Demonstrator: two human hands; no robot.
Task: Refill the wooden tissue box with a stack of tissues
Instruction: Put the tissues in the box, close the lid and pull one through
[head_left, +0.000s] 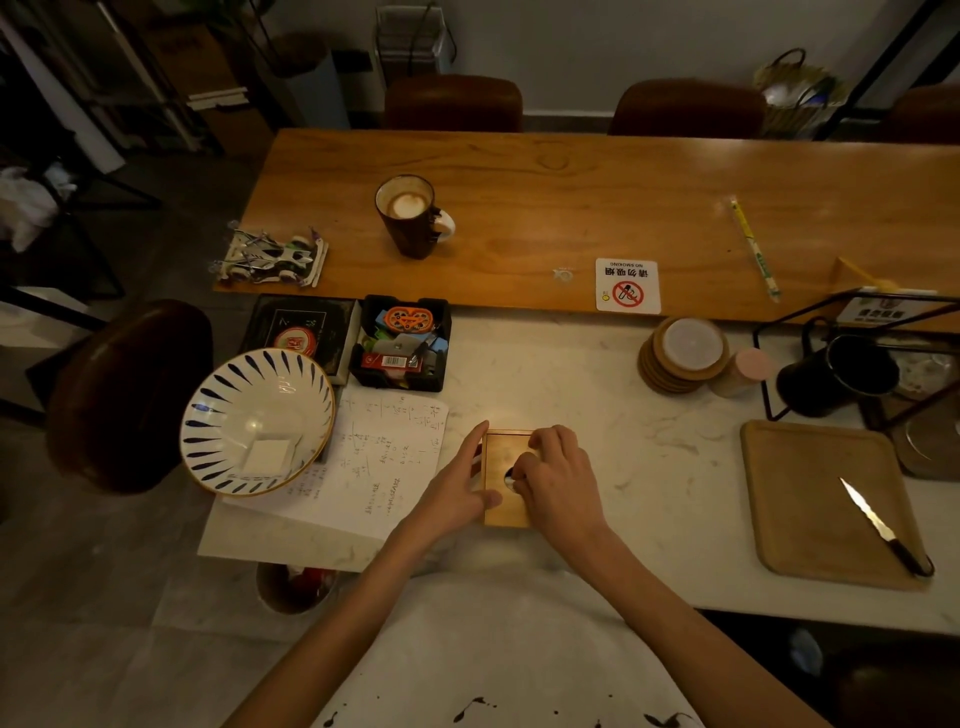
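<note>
The square wooden tissue box (503, 462) stands on the white marble counter (649, 457) in front of me. A small round opening in its lid shows a bit of white. My left hand (457, 483) holds the box's left side, thumb on the lid's near corner. My right hand (558, 478) covers the box's right half, fingers curled over the lid by the opening. A folded stack of white tissues (267, 457) lies inside a blue-striped bowl (257, 418) to the left.
A handwritten sheet (384, 457) lies left of the box. A black tray of oddments (400, 343) sits behind it. To the right are a wooden board (821, 499) with a knife (883, 525), stacked coasters (685, 353) and a black mug (836, 374). A coffee mug (410, 213) stands on the wooden table.
</note>
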